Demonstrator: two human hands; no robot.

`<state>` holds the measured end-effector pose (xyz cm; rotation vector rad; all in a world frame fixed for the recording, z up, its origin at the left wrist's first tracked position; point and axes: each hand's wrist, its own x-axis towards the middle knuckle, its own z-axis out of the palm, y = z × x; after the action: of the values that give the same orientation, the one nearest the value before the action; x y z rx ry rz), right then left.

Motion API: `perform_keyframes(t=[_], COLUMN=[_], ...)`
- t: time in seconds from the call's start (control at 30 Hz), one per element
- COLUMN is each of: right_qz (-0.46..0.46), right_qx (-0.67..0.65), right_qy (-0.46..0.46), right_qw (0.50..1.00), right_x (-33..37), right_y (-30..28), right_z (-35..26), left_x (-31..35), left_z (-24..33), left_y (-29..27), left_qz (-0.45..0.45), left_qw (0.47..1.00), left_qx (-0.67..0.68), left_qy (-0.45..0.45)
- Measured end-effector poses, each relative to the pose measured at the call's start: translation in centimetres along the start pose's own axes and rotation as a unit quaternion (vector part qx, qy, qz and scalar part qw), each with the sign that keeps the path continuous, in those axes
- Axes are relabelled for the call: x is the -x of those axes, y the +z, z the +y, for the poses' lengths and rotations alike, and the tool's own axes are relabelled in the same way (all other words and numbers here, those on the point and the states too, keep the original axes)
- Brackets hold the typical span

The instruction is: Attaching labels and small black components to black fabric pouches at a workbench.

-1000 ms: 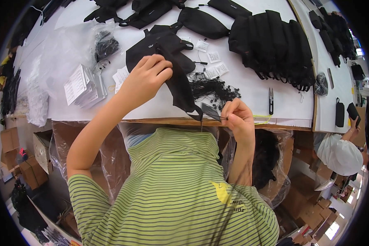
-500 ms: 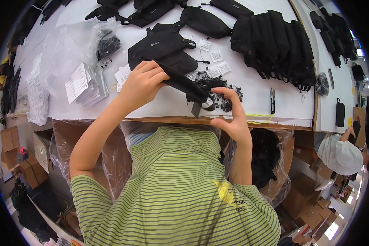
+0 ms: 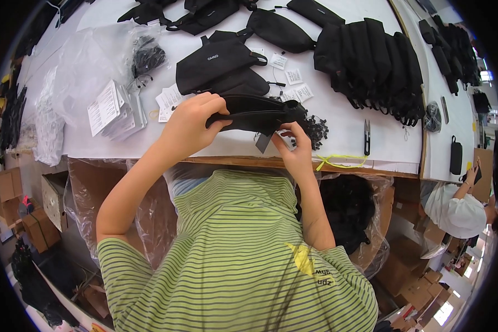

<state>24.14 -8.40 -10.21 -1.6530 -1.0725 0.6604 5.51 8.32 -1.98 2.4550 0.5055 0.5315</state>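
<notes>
A black fabric pouch [image 3: 252, 120] is held level above the near edge of the table, its mouth spread apart. My left hand [image 3: 191, 124] grips its left end, thumb against the near side and fingers bent over the top. At the lower right corner, the thumb and forefinger of my right hand [image 3: 297, 149] pinch the pouch. A small dark tab [image 3: 263, 143] hangs beside those fingertips. Just behind the right hand lies a heap of thin black cords [image 3: 316, 131], partly covered by the pouch. Small white labels [image 3: 294, 76] lie beyond it.
Black bags [image 3: 218, 63] lie across the far side, with a row of stacked black pouches [image 3: 368, 63] at right. Thread snips [image 3: 367, 137] and a yellow cord [image 3: 343, 161] are near the front edge. White tags [image 3: 113, 110] and clear plastic bags [image 3: 86, 66] sit left. Another person [image 3: 459, 207] works at far right.
The pouch has turned from slanted to nearly level, and its mouth has spread apart. My right hand has moved left and closed from spread fingers onto its right corner.
</notes>
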Motion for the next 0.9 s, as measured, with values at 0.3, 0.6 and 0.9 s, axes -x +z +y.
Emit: perform_keyframes(t=[0.3, 0.6, 0.9], right_qz=[-0.039, -0.190, -0.220], right_qx=[-0.484, -0.663, -0.393], right_qy=[0.110, 0.094, 0.165], right_qw=[0.867, 0.718, 0.877], right_x=[0.0, -0.3, -0.3], right_y=[-3.1, -5.1, -8.2], right_z=[-1.4, 0.2, -2.5], left_x=[3.6, 6.7, 8.3], left_z=[0.4, 0.6, -0.3], left_y=[-0.6, 0.8, 1.9], left_qz=[-0.111, -0.160, -0.101], left_qw=[0.962, 0.941, 0.966], left_qx=[0.155, 0.183, 0.107], left_qy=[-0.194, -0.237, -0.213])
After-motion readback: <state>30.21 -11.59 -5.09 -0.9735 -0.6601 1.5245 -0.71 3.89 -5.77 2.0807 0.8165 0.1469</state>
